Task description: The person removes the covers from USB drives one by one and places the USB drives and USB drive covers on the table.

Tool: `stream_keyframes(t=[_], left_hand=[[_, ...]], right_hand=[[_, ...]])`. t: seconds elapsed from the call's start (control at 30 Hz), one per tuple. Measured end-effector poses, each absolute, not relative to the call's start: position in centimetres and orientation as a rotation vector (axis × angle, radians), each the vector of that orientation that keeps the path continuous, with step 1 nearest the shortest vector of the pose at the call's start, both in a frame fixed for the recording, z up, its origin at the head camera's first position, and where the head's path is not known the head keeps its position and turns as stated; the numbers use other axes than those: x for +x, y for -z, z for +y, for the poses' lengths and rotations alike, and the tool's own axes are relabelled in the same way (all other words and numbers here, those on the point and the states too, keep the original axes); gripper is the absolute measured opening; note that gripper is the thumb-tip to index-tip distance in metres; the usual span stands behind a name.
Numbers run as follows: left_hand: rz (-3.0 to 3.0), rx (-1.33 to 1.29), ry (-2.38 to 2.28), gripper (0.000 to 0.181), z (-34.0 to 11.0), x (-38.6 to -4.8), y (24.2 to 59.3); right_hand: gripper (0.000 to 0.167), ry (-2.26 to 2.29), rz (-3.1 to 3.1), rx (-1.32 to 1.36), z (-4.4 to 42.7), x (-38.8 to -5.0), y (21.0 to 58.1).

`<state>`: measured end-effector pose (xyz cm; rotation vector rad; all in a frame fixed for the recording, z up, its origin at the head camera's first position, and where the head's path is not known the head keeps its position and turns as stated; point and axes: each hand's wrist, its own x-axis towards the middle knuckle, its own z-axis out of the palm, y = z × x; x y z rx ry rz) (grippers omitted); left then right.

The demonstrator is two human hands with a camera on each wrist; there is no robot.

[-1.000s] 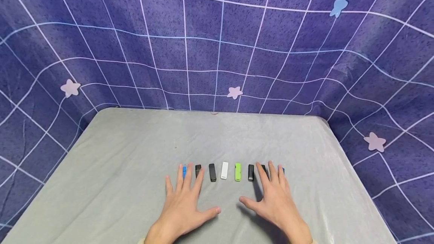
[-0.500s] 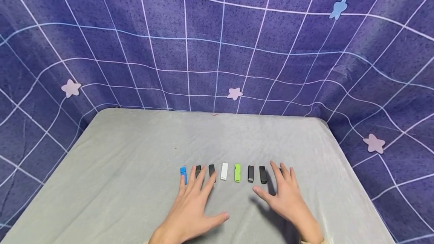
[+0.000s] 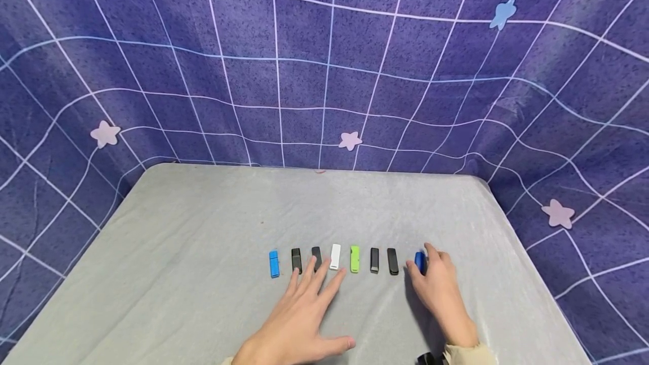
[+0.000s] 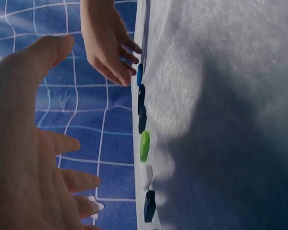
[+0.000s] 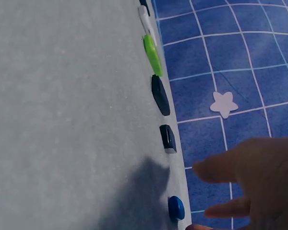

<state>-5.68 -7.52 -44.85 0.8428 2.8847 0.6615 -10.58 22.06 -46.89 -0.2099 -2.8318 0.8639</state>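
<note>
1. The right grip (image 3: 438, 281) has thumb and fingers parted on either side of the dark blue stick (image 3: 420, 262), pinching nothing visible; that straddle looks suited to taking it by its long sides.
2. The dark blue stick lies on the tabletop (image 3: 203, 213) at the row's right end. Its gap to the black stick (image 3: 392, 261) beside it is wider than the others, which likely helps the thumb fit in.
3. The left grip (image 3: 304, 317) spreads its fingers and holds nothing. Its shadow in the left wrist view suggests it hovers, fingertips nearest the charcoal stick (image 3: 316, 252) and the white stick (image 3: 335, 256).
4. The bright blue stick (image 3: 274, 263) starts the row on the left; the green stick (image 3: 355, 259) sits near the middle. All stand roughly parallel and apart, so each side seems reachable by fingertips.
5. For movement, a broad band of cloth separates the row from the far edge and the starry curtain (image 3: 304, 44); both side edges are also well apart from it.
</note>
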Motion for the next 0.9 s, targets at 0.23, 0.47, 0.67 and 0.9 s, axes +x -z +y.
stream_keyframes(t=[0.23, 0.47, 0.67, 0.9], left_hand=[[2.817, 0.931, -0.636, 0.104, -6.7, -6.0, 44.8], [2.795, 1.009, -0.573, 0.103, -6.1, -6.2, 44.9], [2.813, 1.101, -0.478, 0.103, -5.6, -6.5, 44.6], [2.824, 1.192, -0.44, 0.102, -4.8, -6.8, 44.4]], right_hand=[[0.055, -0.833, -2.889, -0.307, 22.1, -11.0, 47.1], [0.053, -0.784, -2.925, -0.331, 22.0, -11.3, 47.4], [0.046, -0.818, -2.916, -0.333, 22.1, -11.4, 47.2], [0.034, -0.855, -2.92, -0.275, 23.1, -11.0, 46.7]])
